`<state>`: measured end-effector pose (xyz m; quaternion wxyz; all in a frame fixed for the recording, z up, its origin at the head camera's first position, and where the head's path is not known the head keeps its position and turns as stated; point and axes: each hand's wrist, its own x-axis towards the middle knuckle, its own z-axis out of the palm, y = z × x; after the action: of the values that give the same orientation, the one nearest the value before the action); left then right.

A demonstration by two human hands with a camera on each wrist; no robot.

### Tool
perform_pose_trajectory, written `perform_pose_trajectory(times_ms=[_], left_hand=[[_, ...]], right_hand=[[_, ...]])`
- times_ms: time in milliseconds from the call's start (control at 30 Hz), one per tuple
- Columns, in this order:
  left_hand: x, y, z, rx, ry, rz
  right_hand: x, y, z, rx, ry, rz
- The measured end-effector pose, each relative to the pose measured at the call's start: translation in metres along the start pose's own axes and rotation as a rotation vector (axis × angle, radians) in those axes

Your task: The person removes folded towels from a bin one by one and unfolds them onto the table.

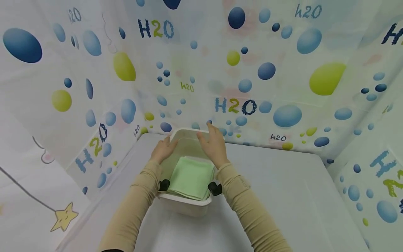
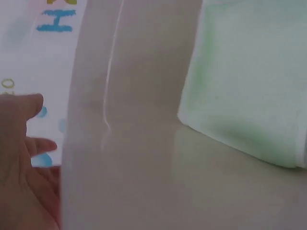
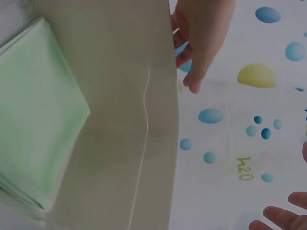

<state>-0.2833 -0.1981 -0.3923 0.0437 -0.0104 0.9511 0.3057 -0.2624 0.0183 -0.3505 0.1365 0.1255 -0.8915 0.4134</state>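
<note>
A white plastic tub stands on the white surface, with a folded light green cloth inside it. At the tub's left side is my left hand, fingers loosely bent near the rim. My right hand is at the far right part of the rim, its thumb and index finger spread apart. In the left wrist view, the left hand lies beyond the tub wall; the right wrist view shows the right hand likewise, partly hidden by the wall. Whether either hand touches the tub is unclear. The cloth lies apart from both hands.
The white tabletop extends to the right of the tub. Behind it hangs a white curtain with blue and green drops and H2O lettering, which continues along both sides. A dark wrist piece sits under the right sleeve.
</note>
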Motion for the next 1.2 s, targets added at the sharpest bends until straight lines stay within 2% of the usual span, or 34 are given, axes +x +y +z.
perform_pose_trajectory(times_ms=[167,300,400,600,733,833,1033,1200], left_hand=[[0.003,-0.022,0.003,-0.072,-0.046,0.03],[0.001,-0.029,0.002,-0.24,-0.061,-0.048],[0.001,-0.031,0.003,-0.3,-0.062,-0.09],[0.004,-0.03,0.01,-0.312,-0.028,-0.097],[0.004,-0.029,0.014,-0.291,-0.019,-0.075],[0.003,-0.027,0.014,-0.295,-0.015,-0.063],[0.005,-0.024,0.01,-0.325,0.013,-0.044],[0.003,-0.026,0.01,-0.322,-0.003,-0.051]], right_hand=[[0.0,-0.003,0.022,0.041,-0.038,0.018],[0.0,-0.005,0.039,0.0,-0.043,0.034],[0.002,-0.005,0.05,-0.057,-0.022,0.054],[0.001,-0.002,0.076,-0.111,0.008,0.059],[-0.004,0.005,0.092,-0.17,-0.036,0.069],[-0.005,0.008,0.099,-0.188,-0.06,0.091],[0.002,0.005,0.108,-0.209,-0.054,0.098],[0.001,0.009,0.12,-0.224,-0.093,0.124]])
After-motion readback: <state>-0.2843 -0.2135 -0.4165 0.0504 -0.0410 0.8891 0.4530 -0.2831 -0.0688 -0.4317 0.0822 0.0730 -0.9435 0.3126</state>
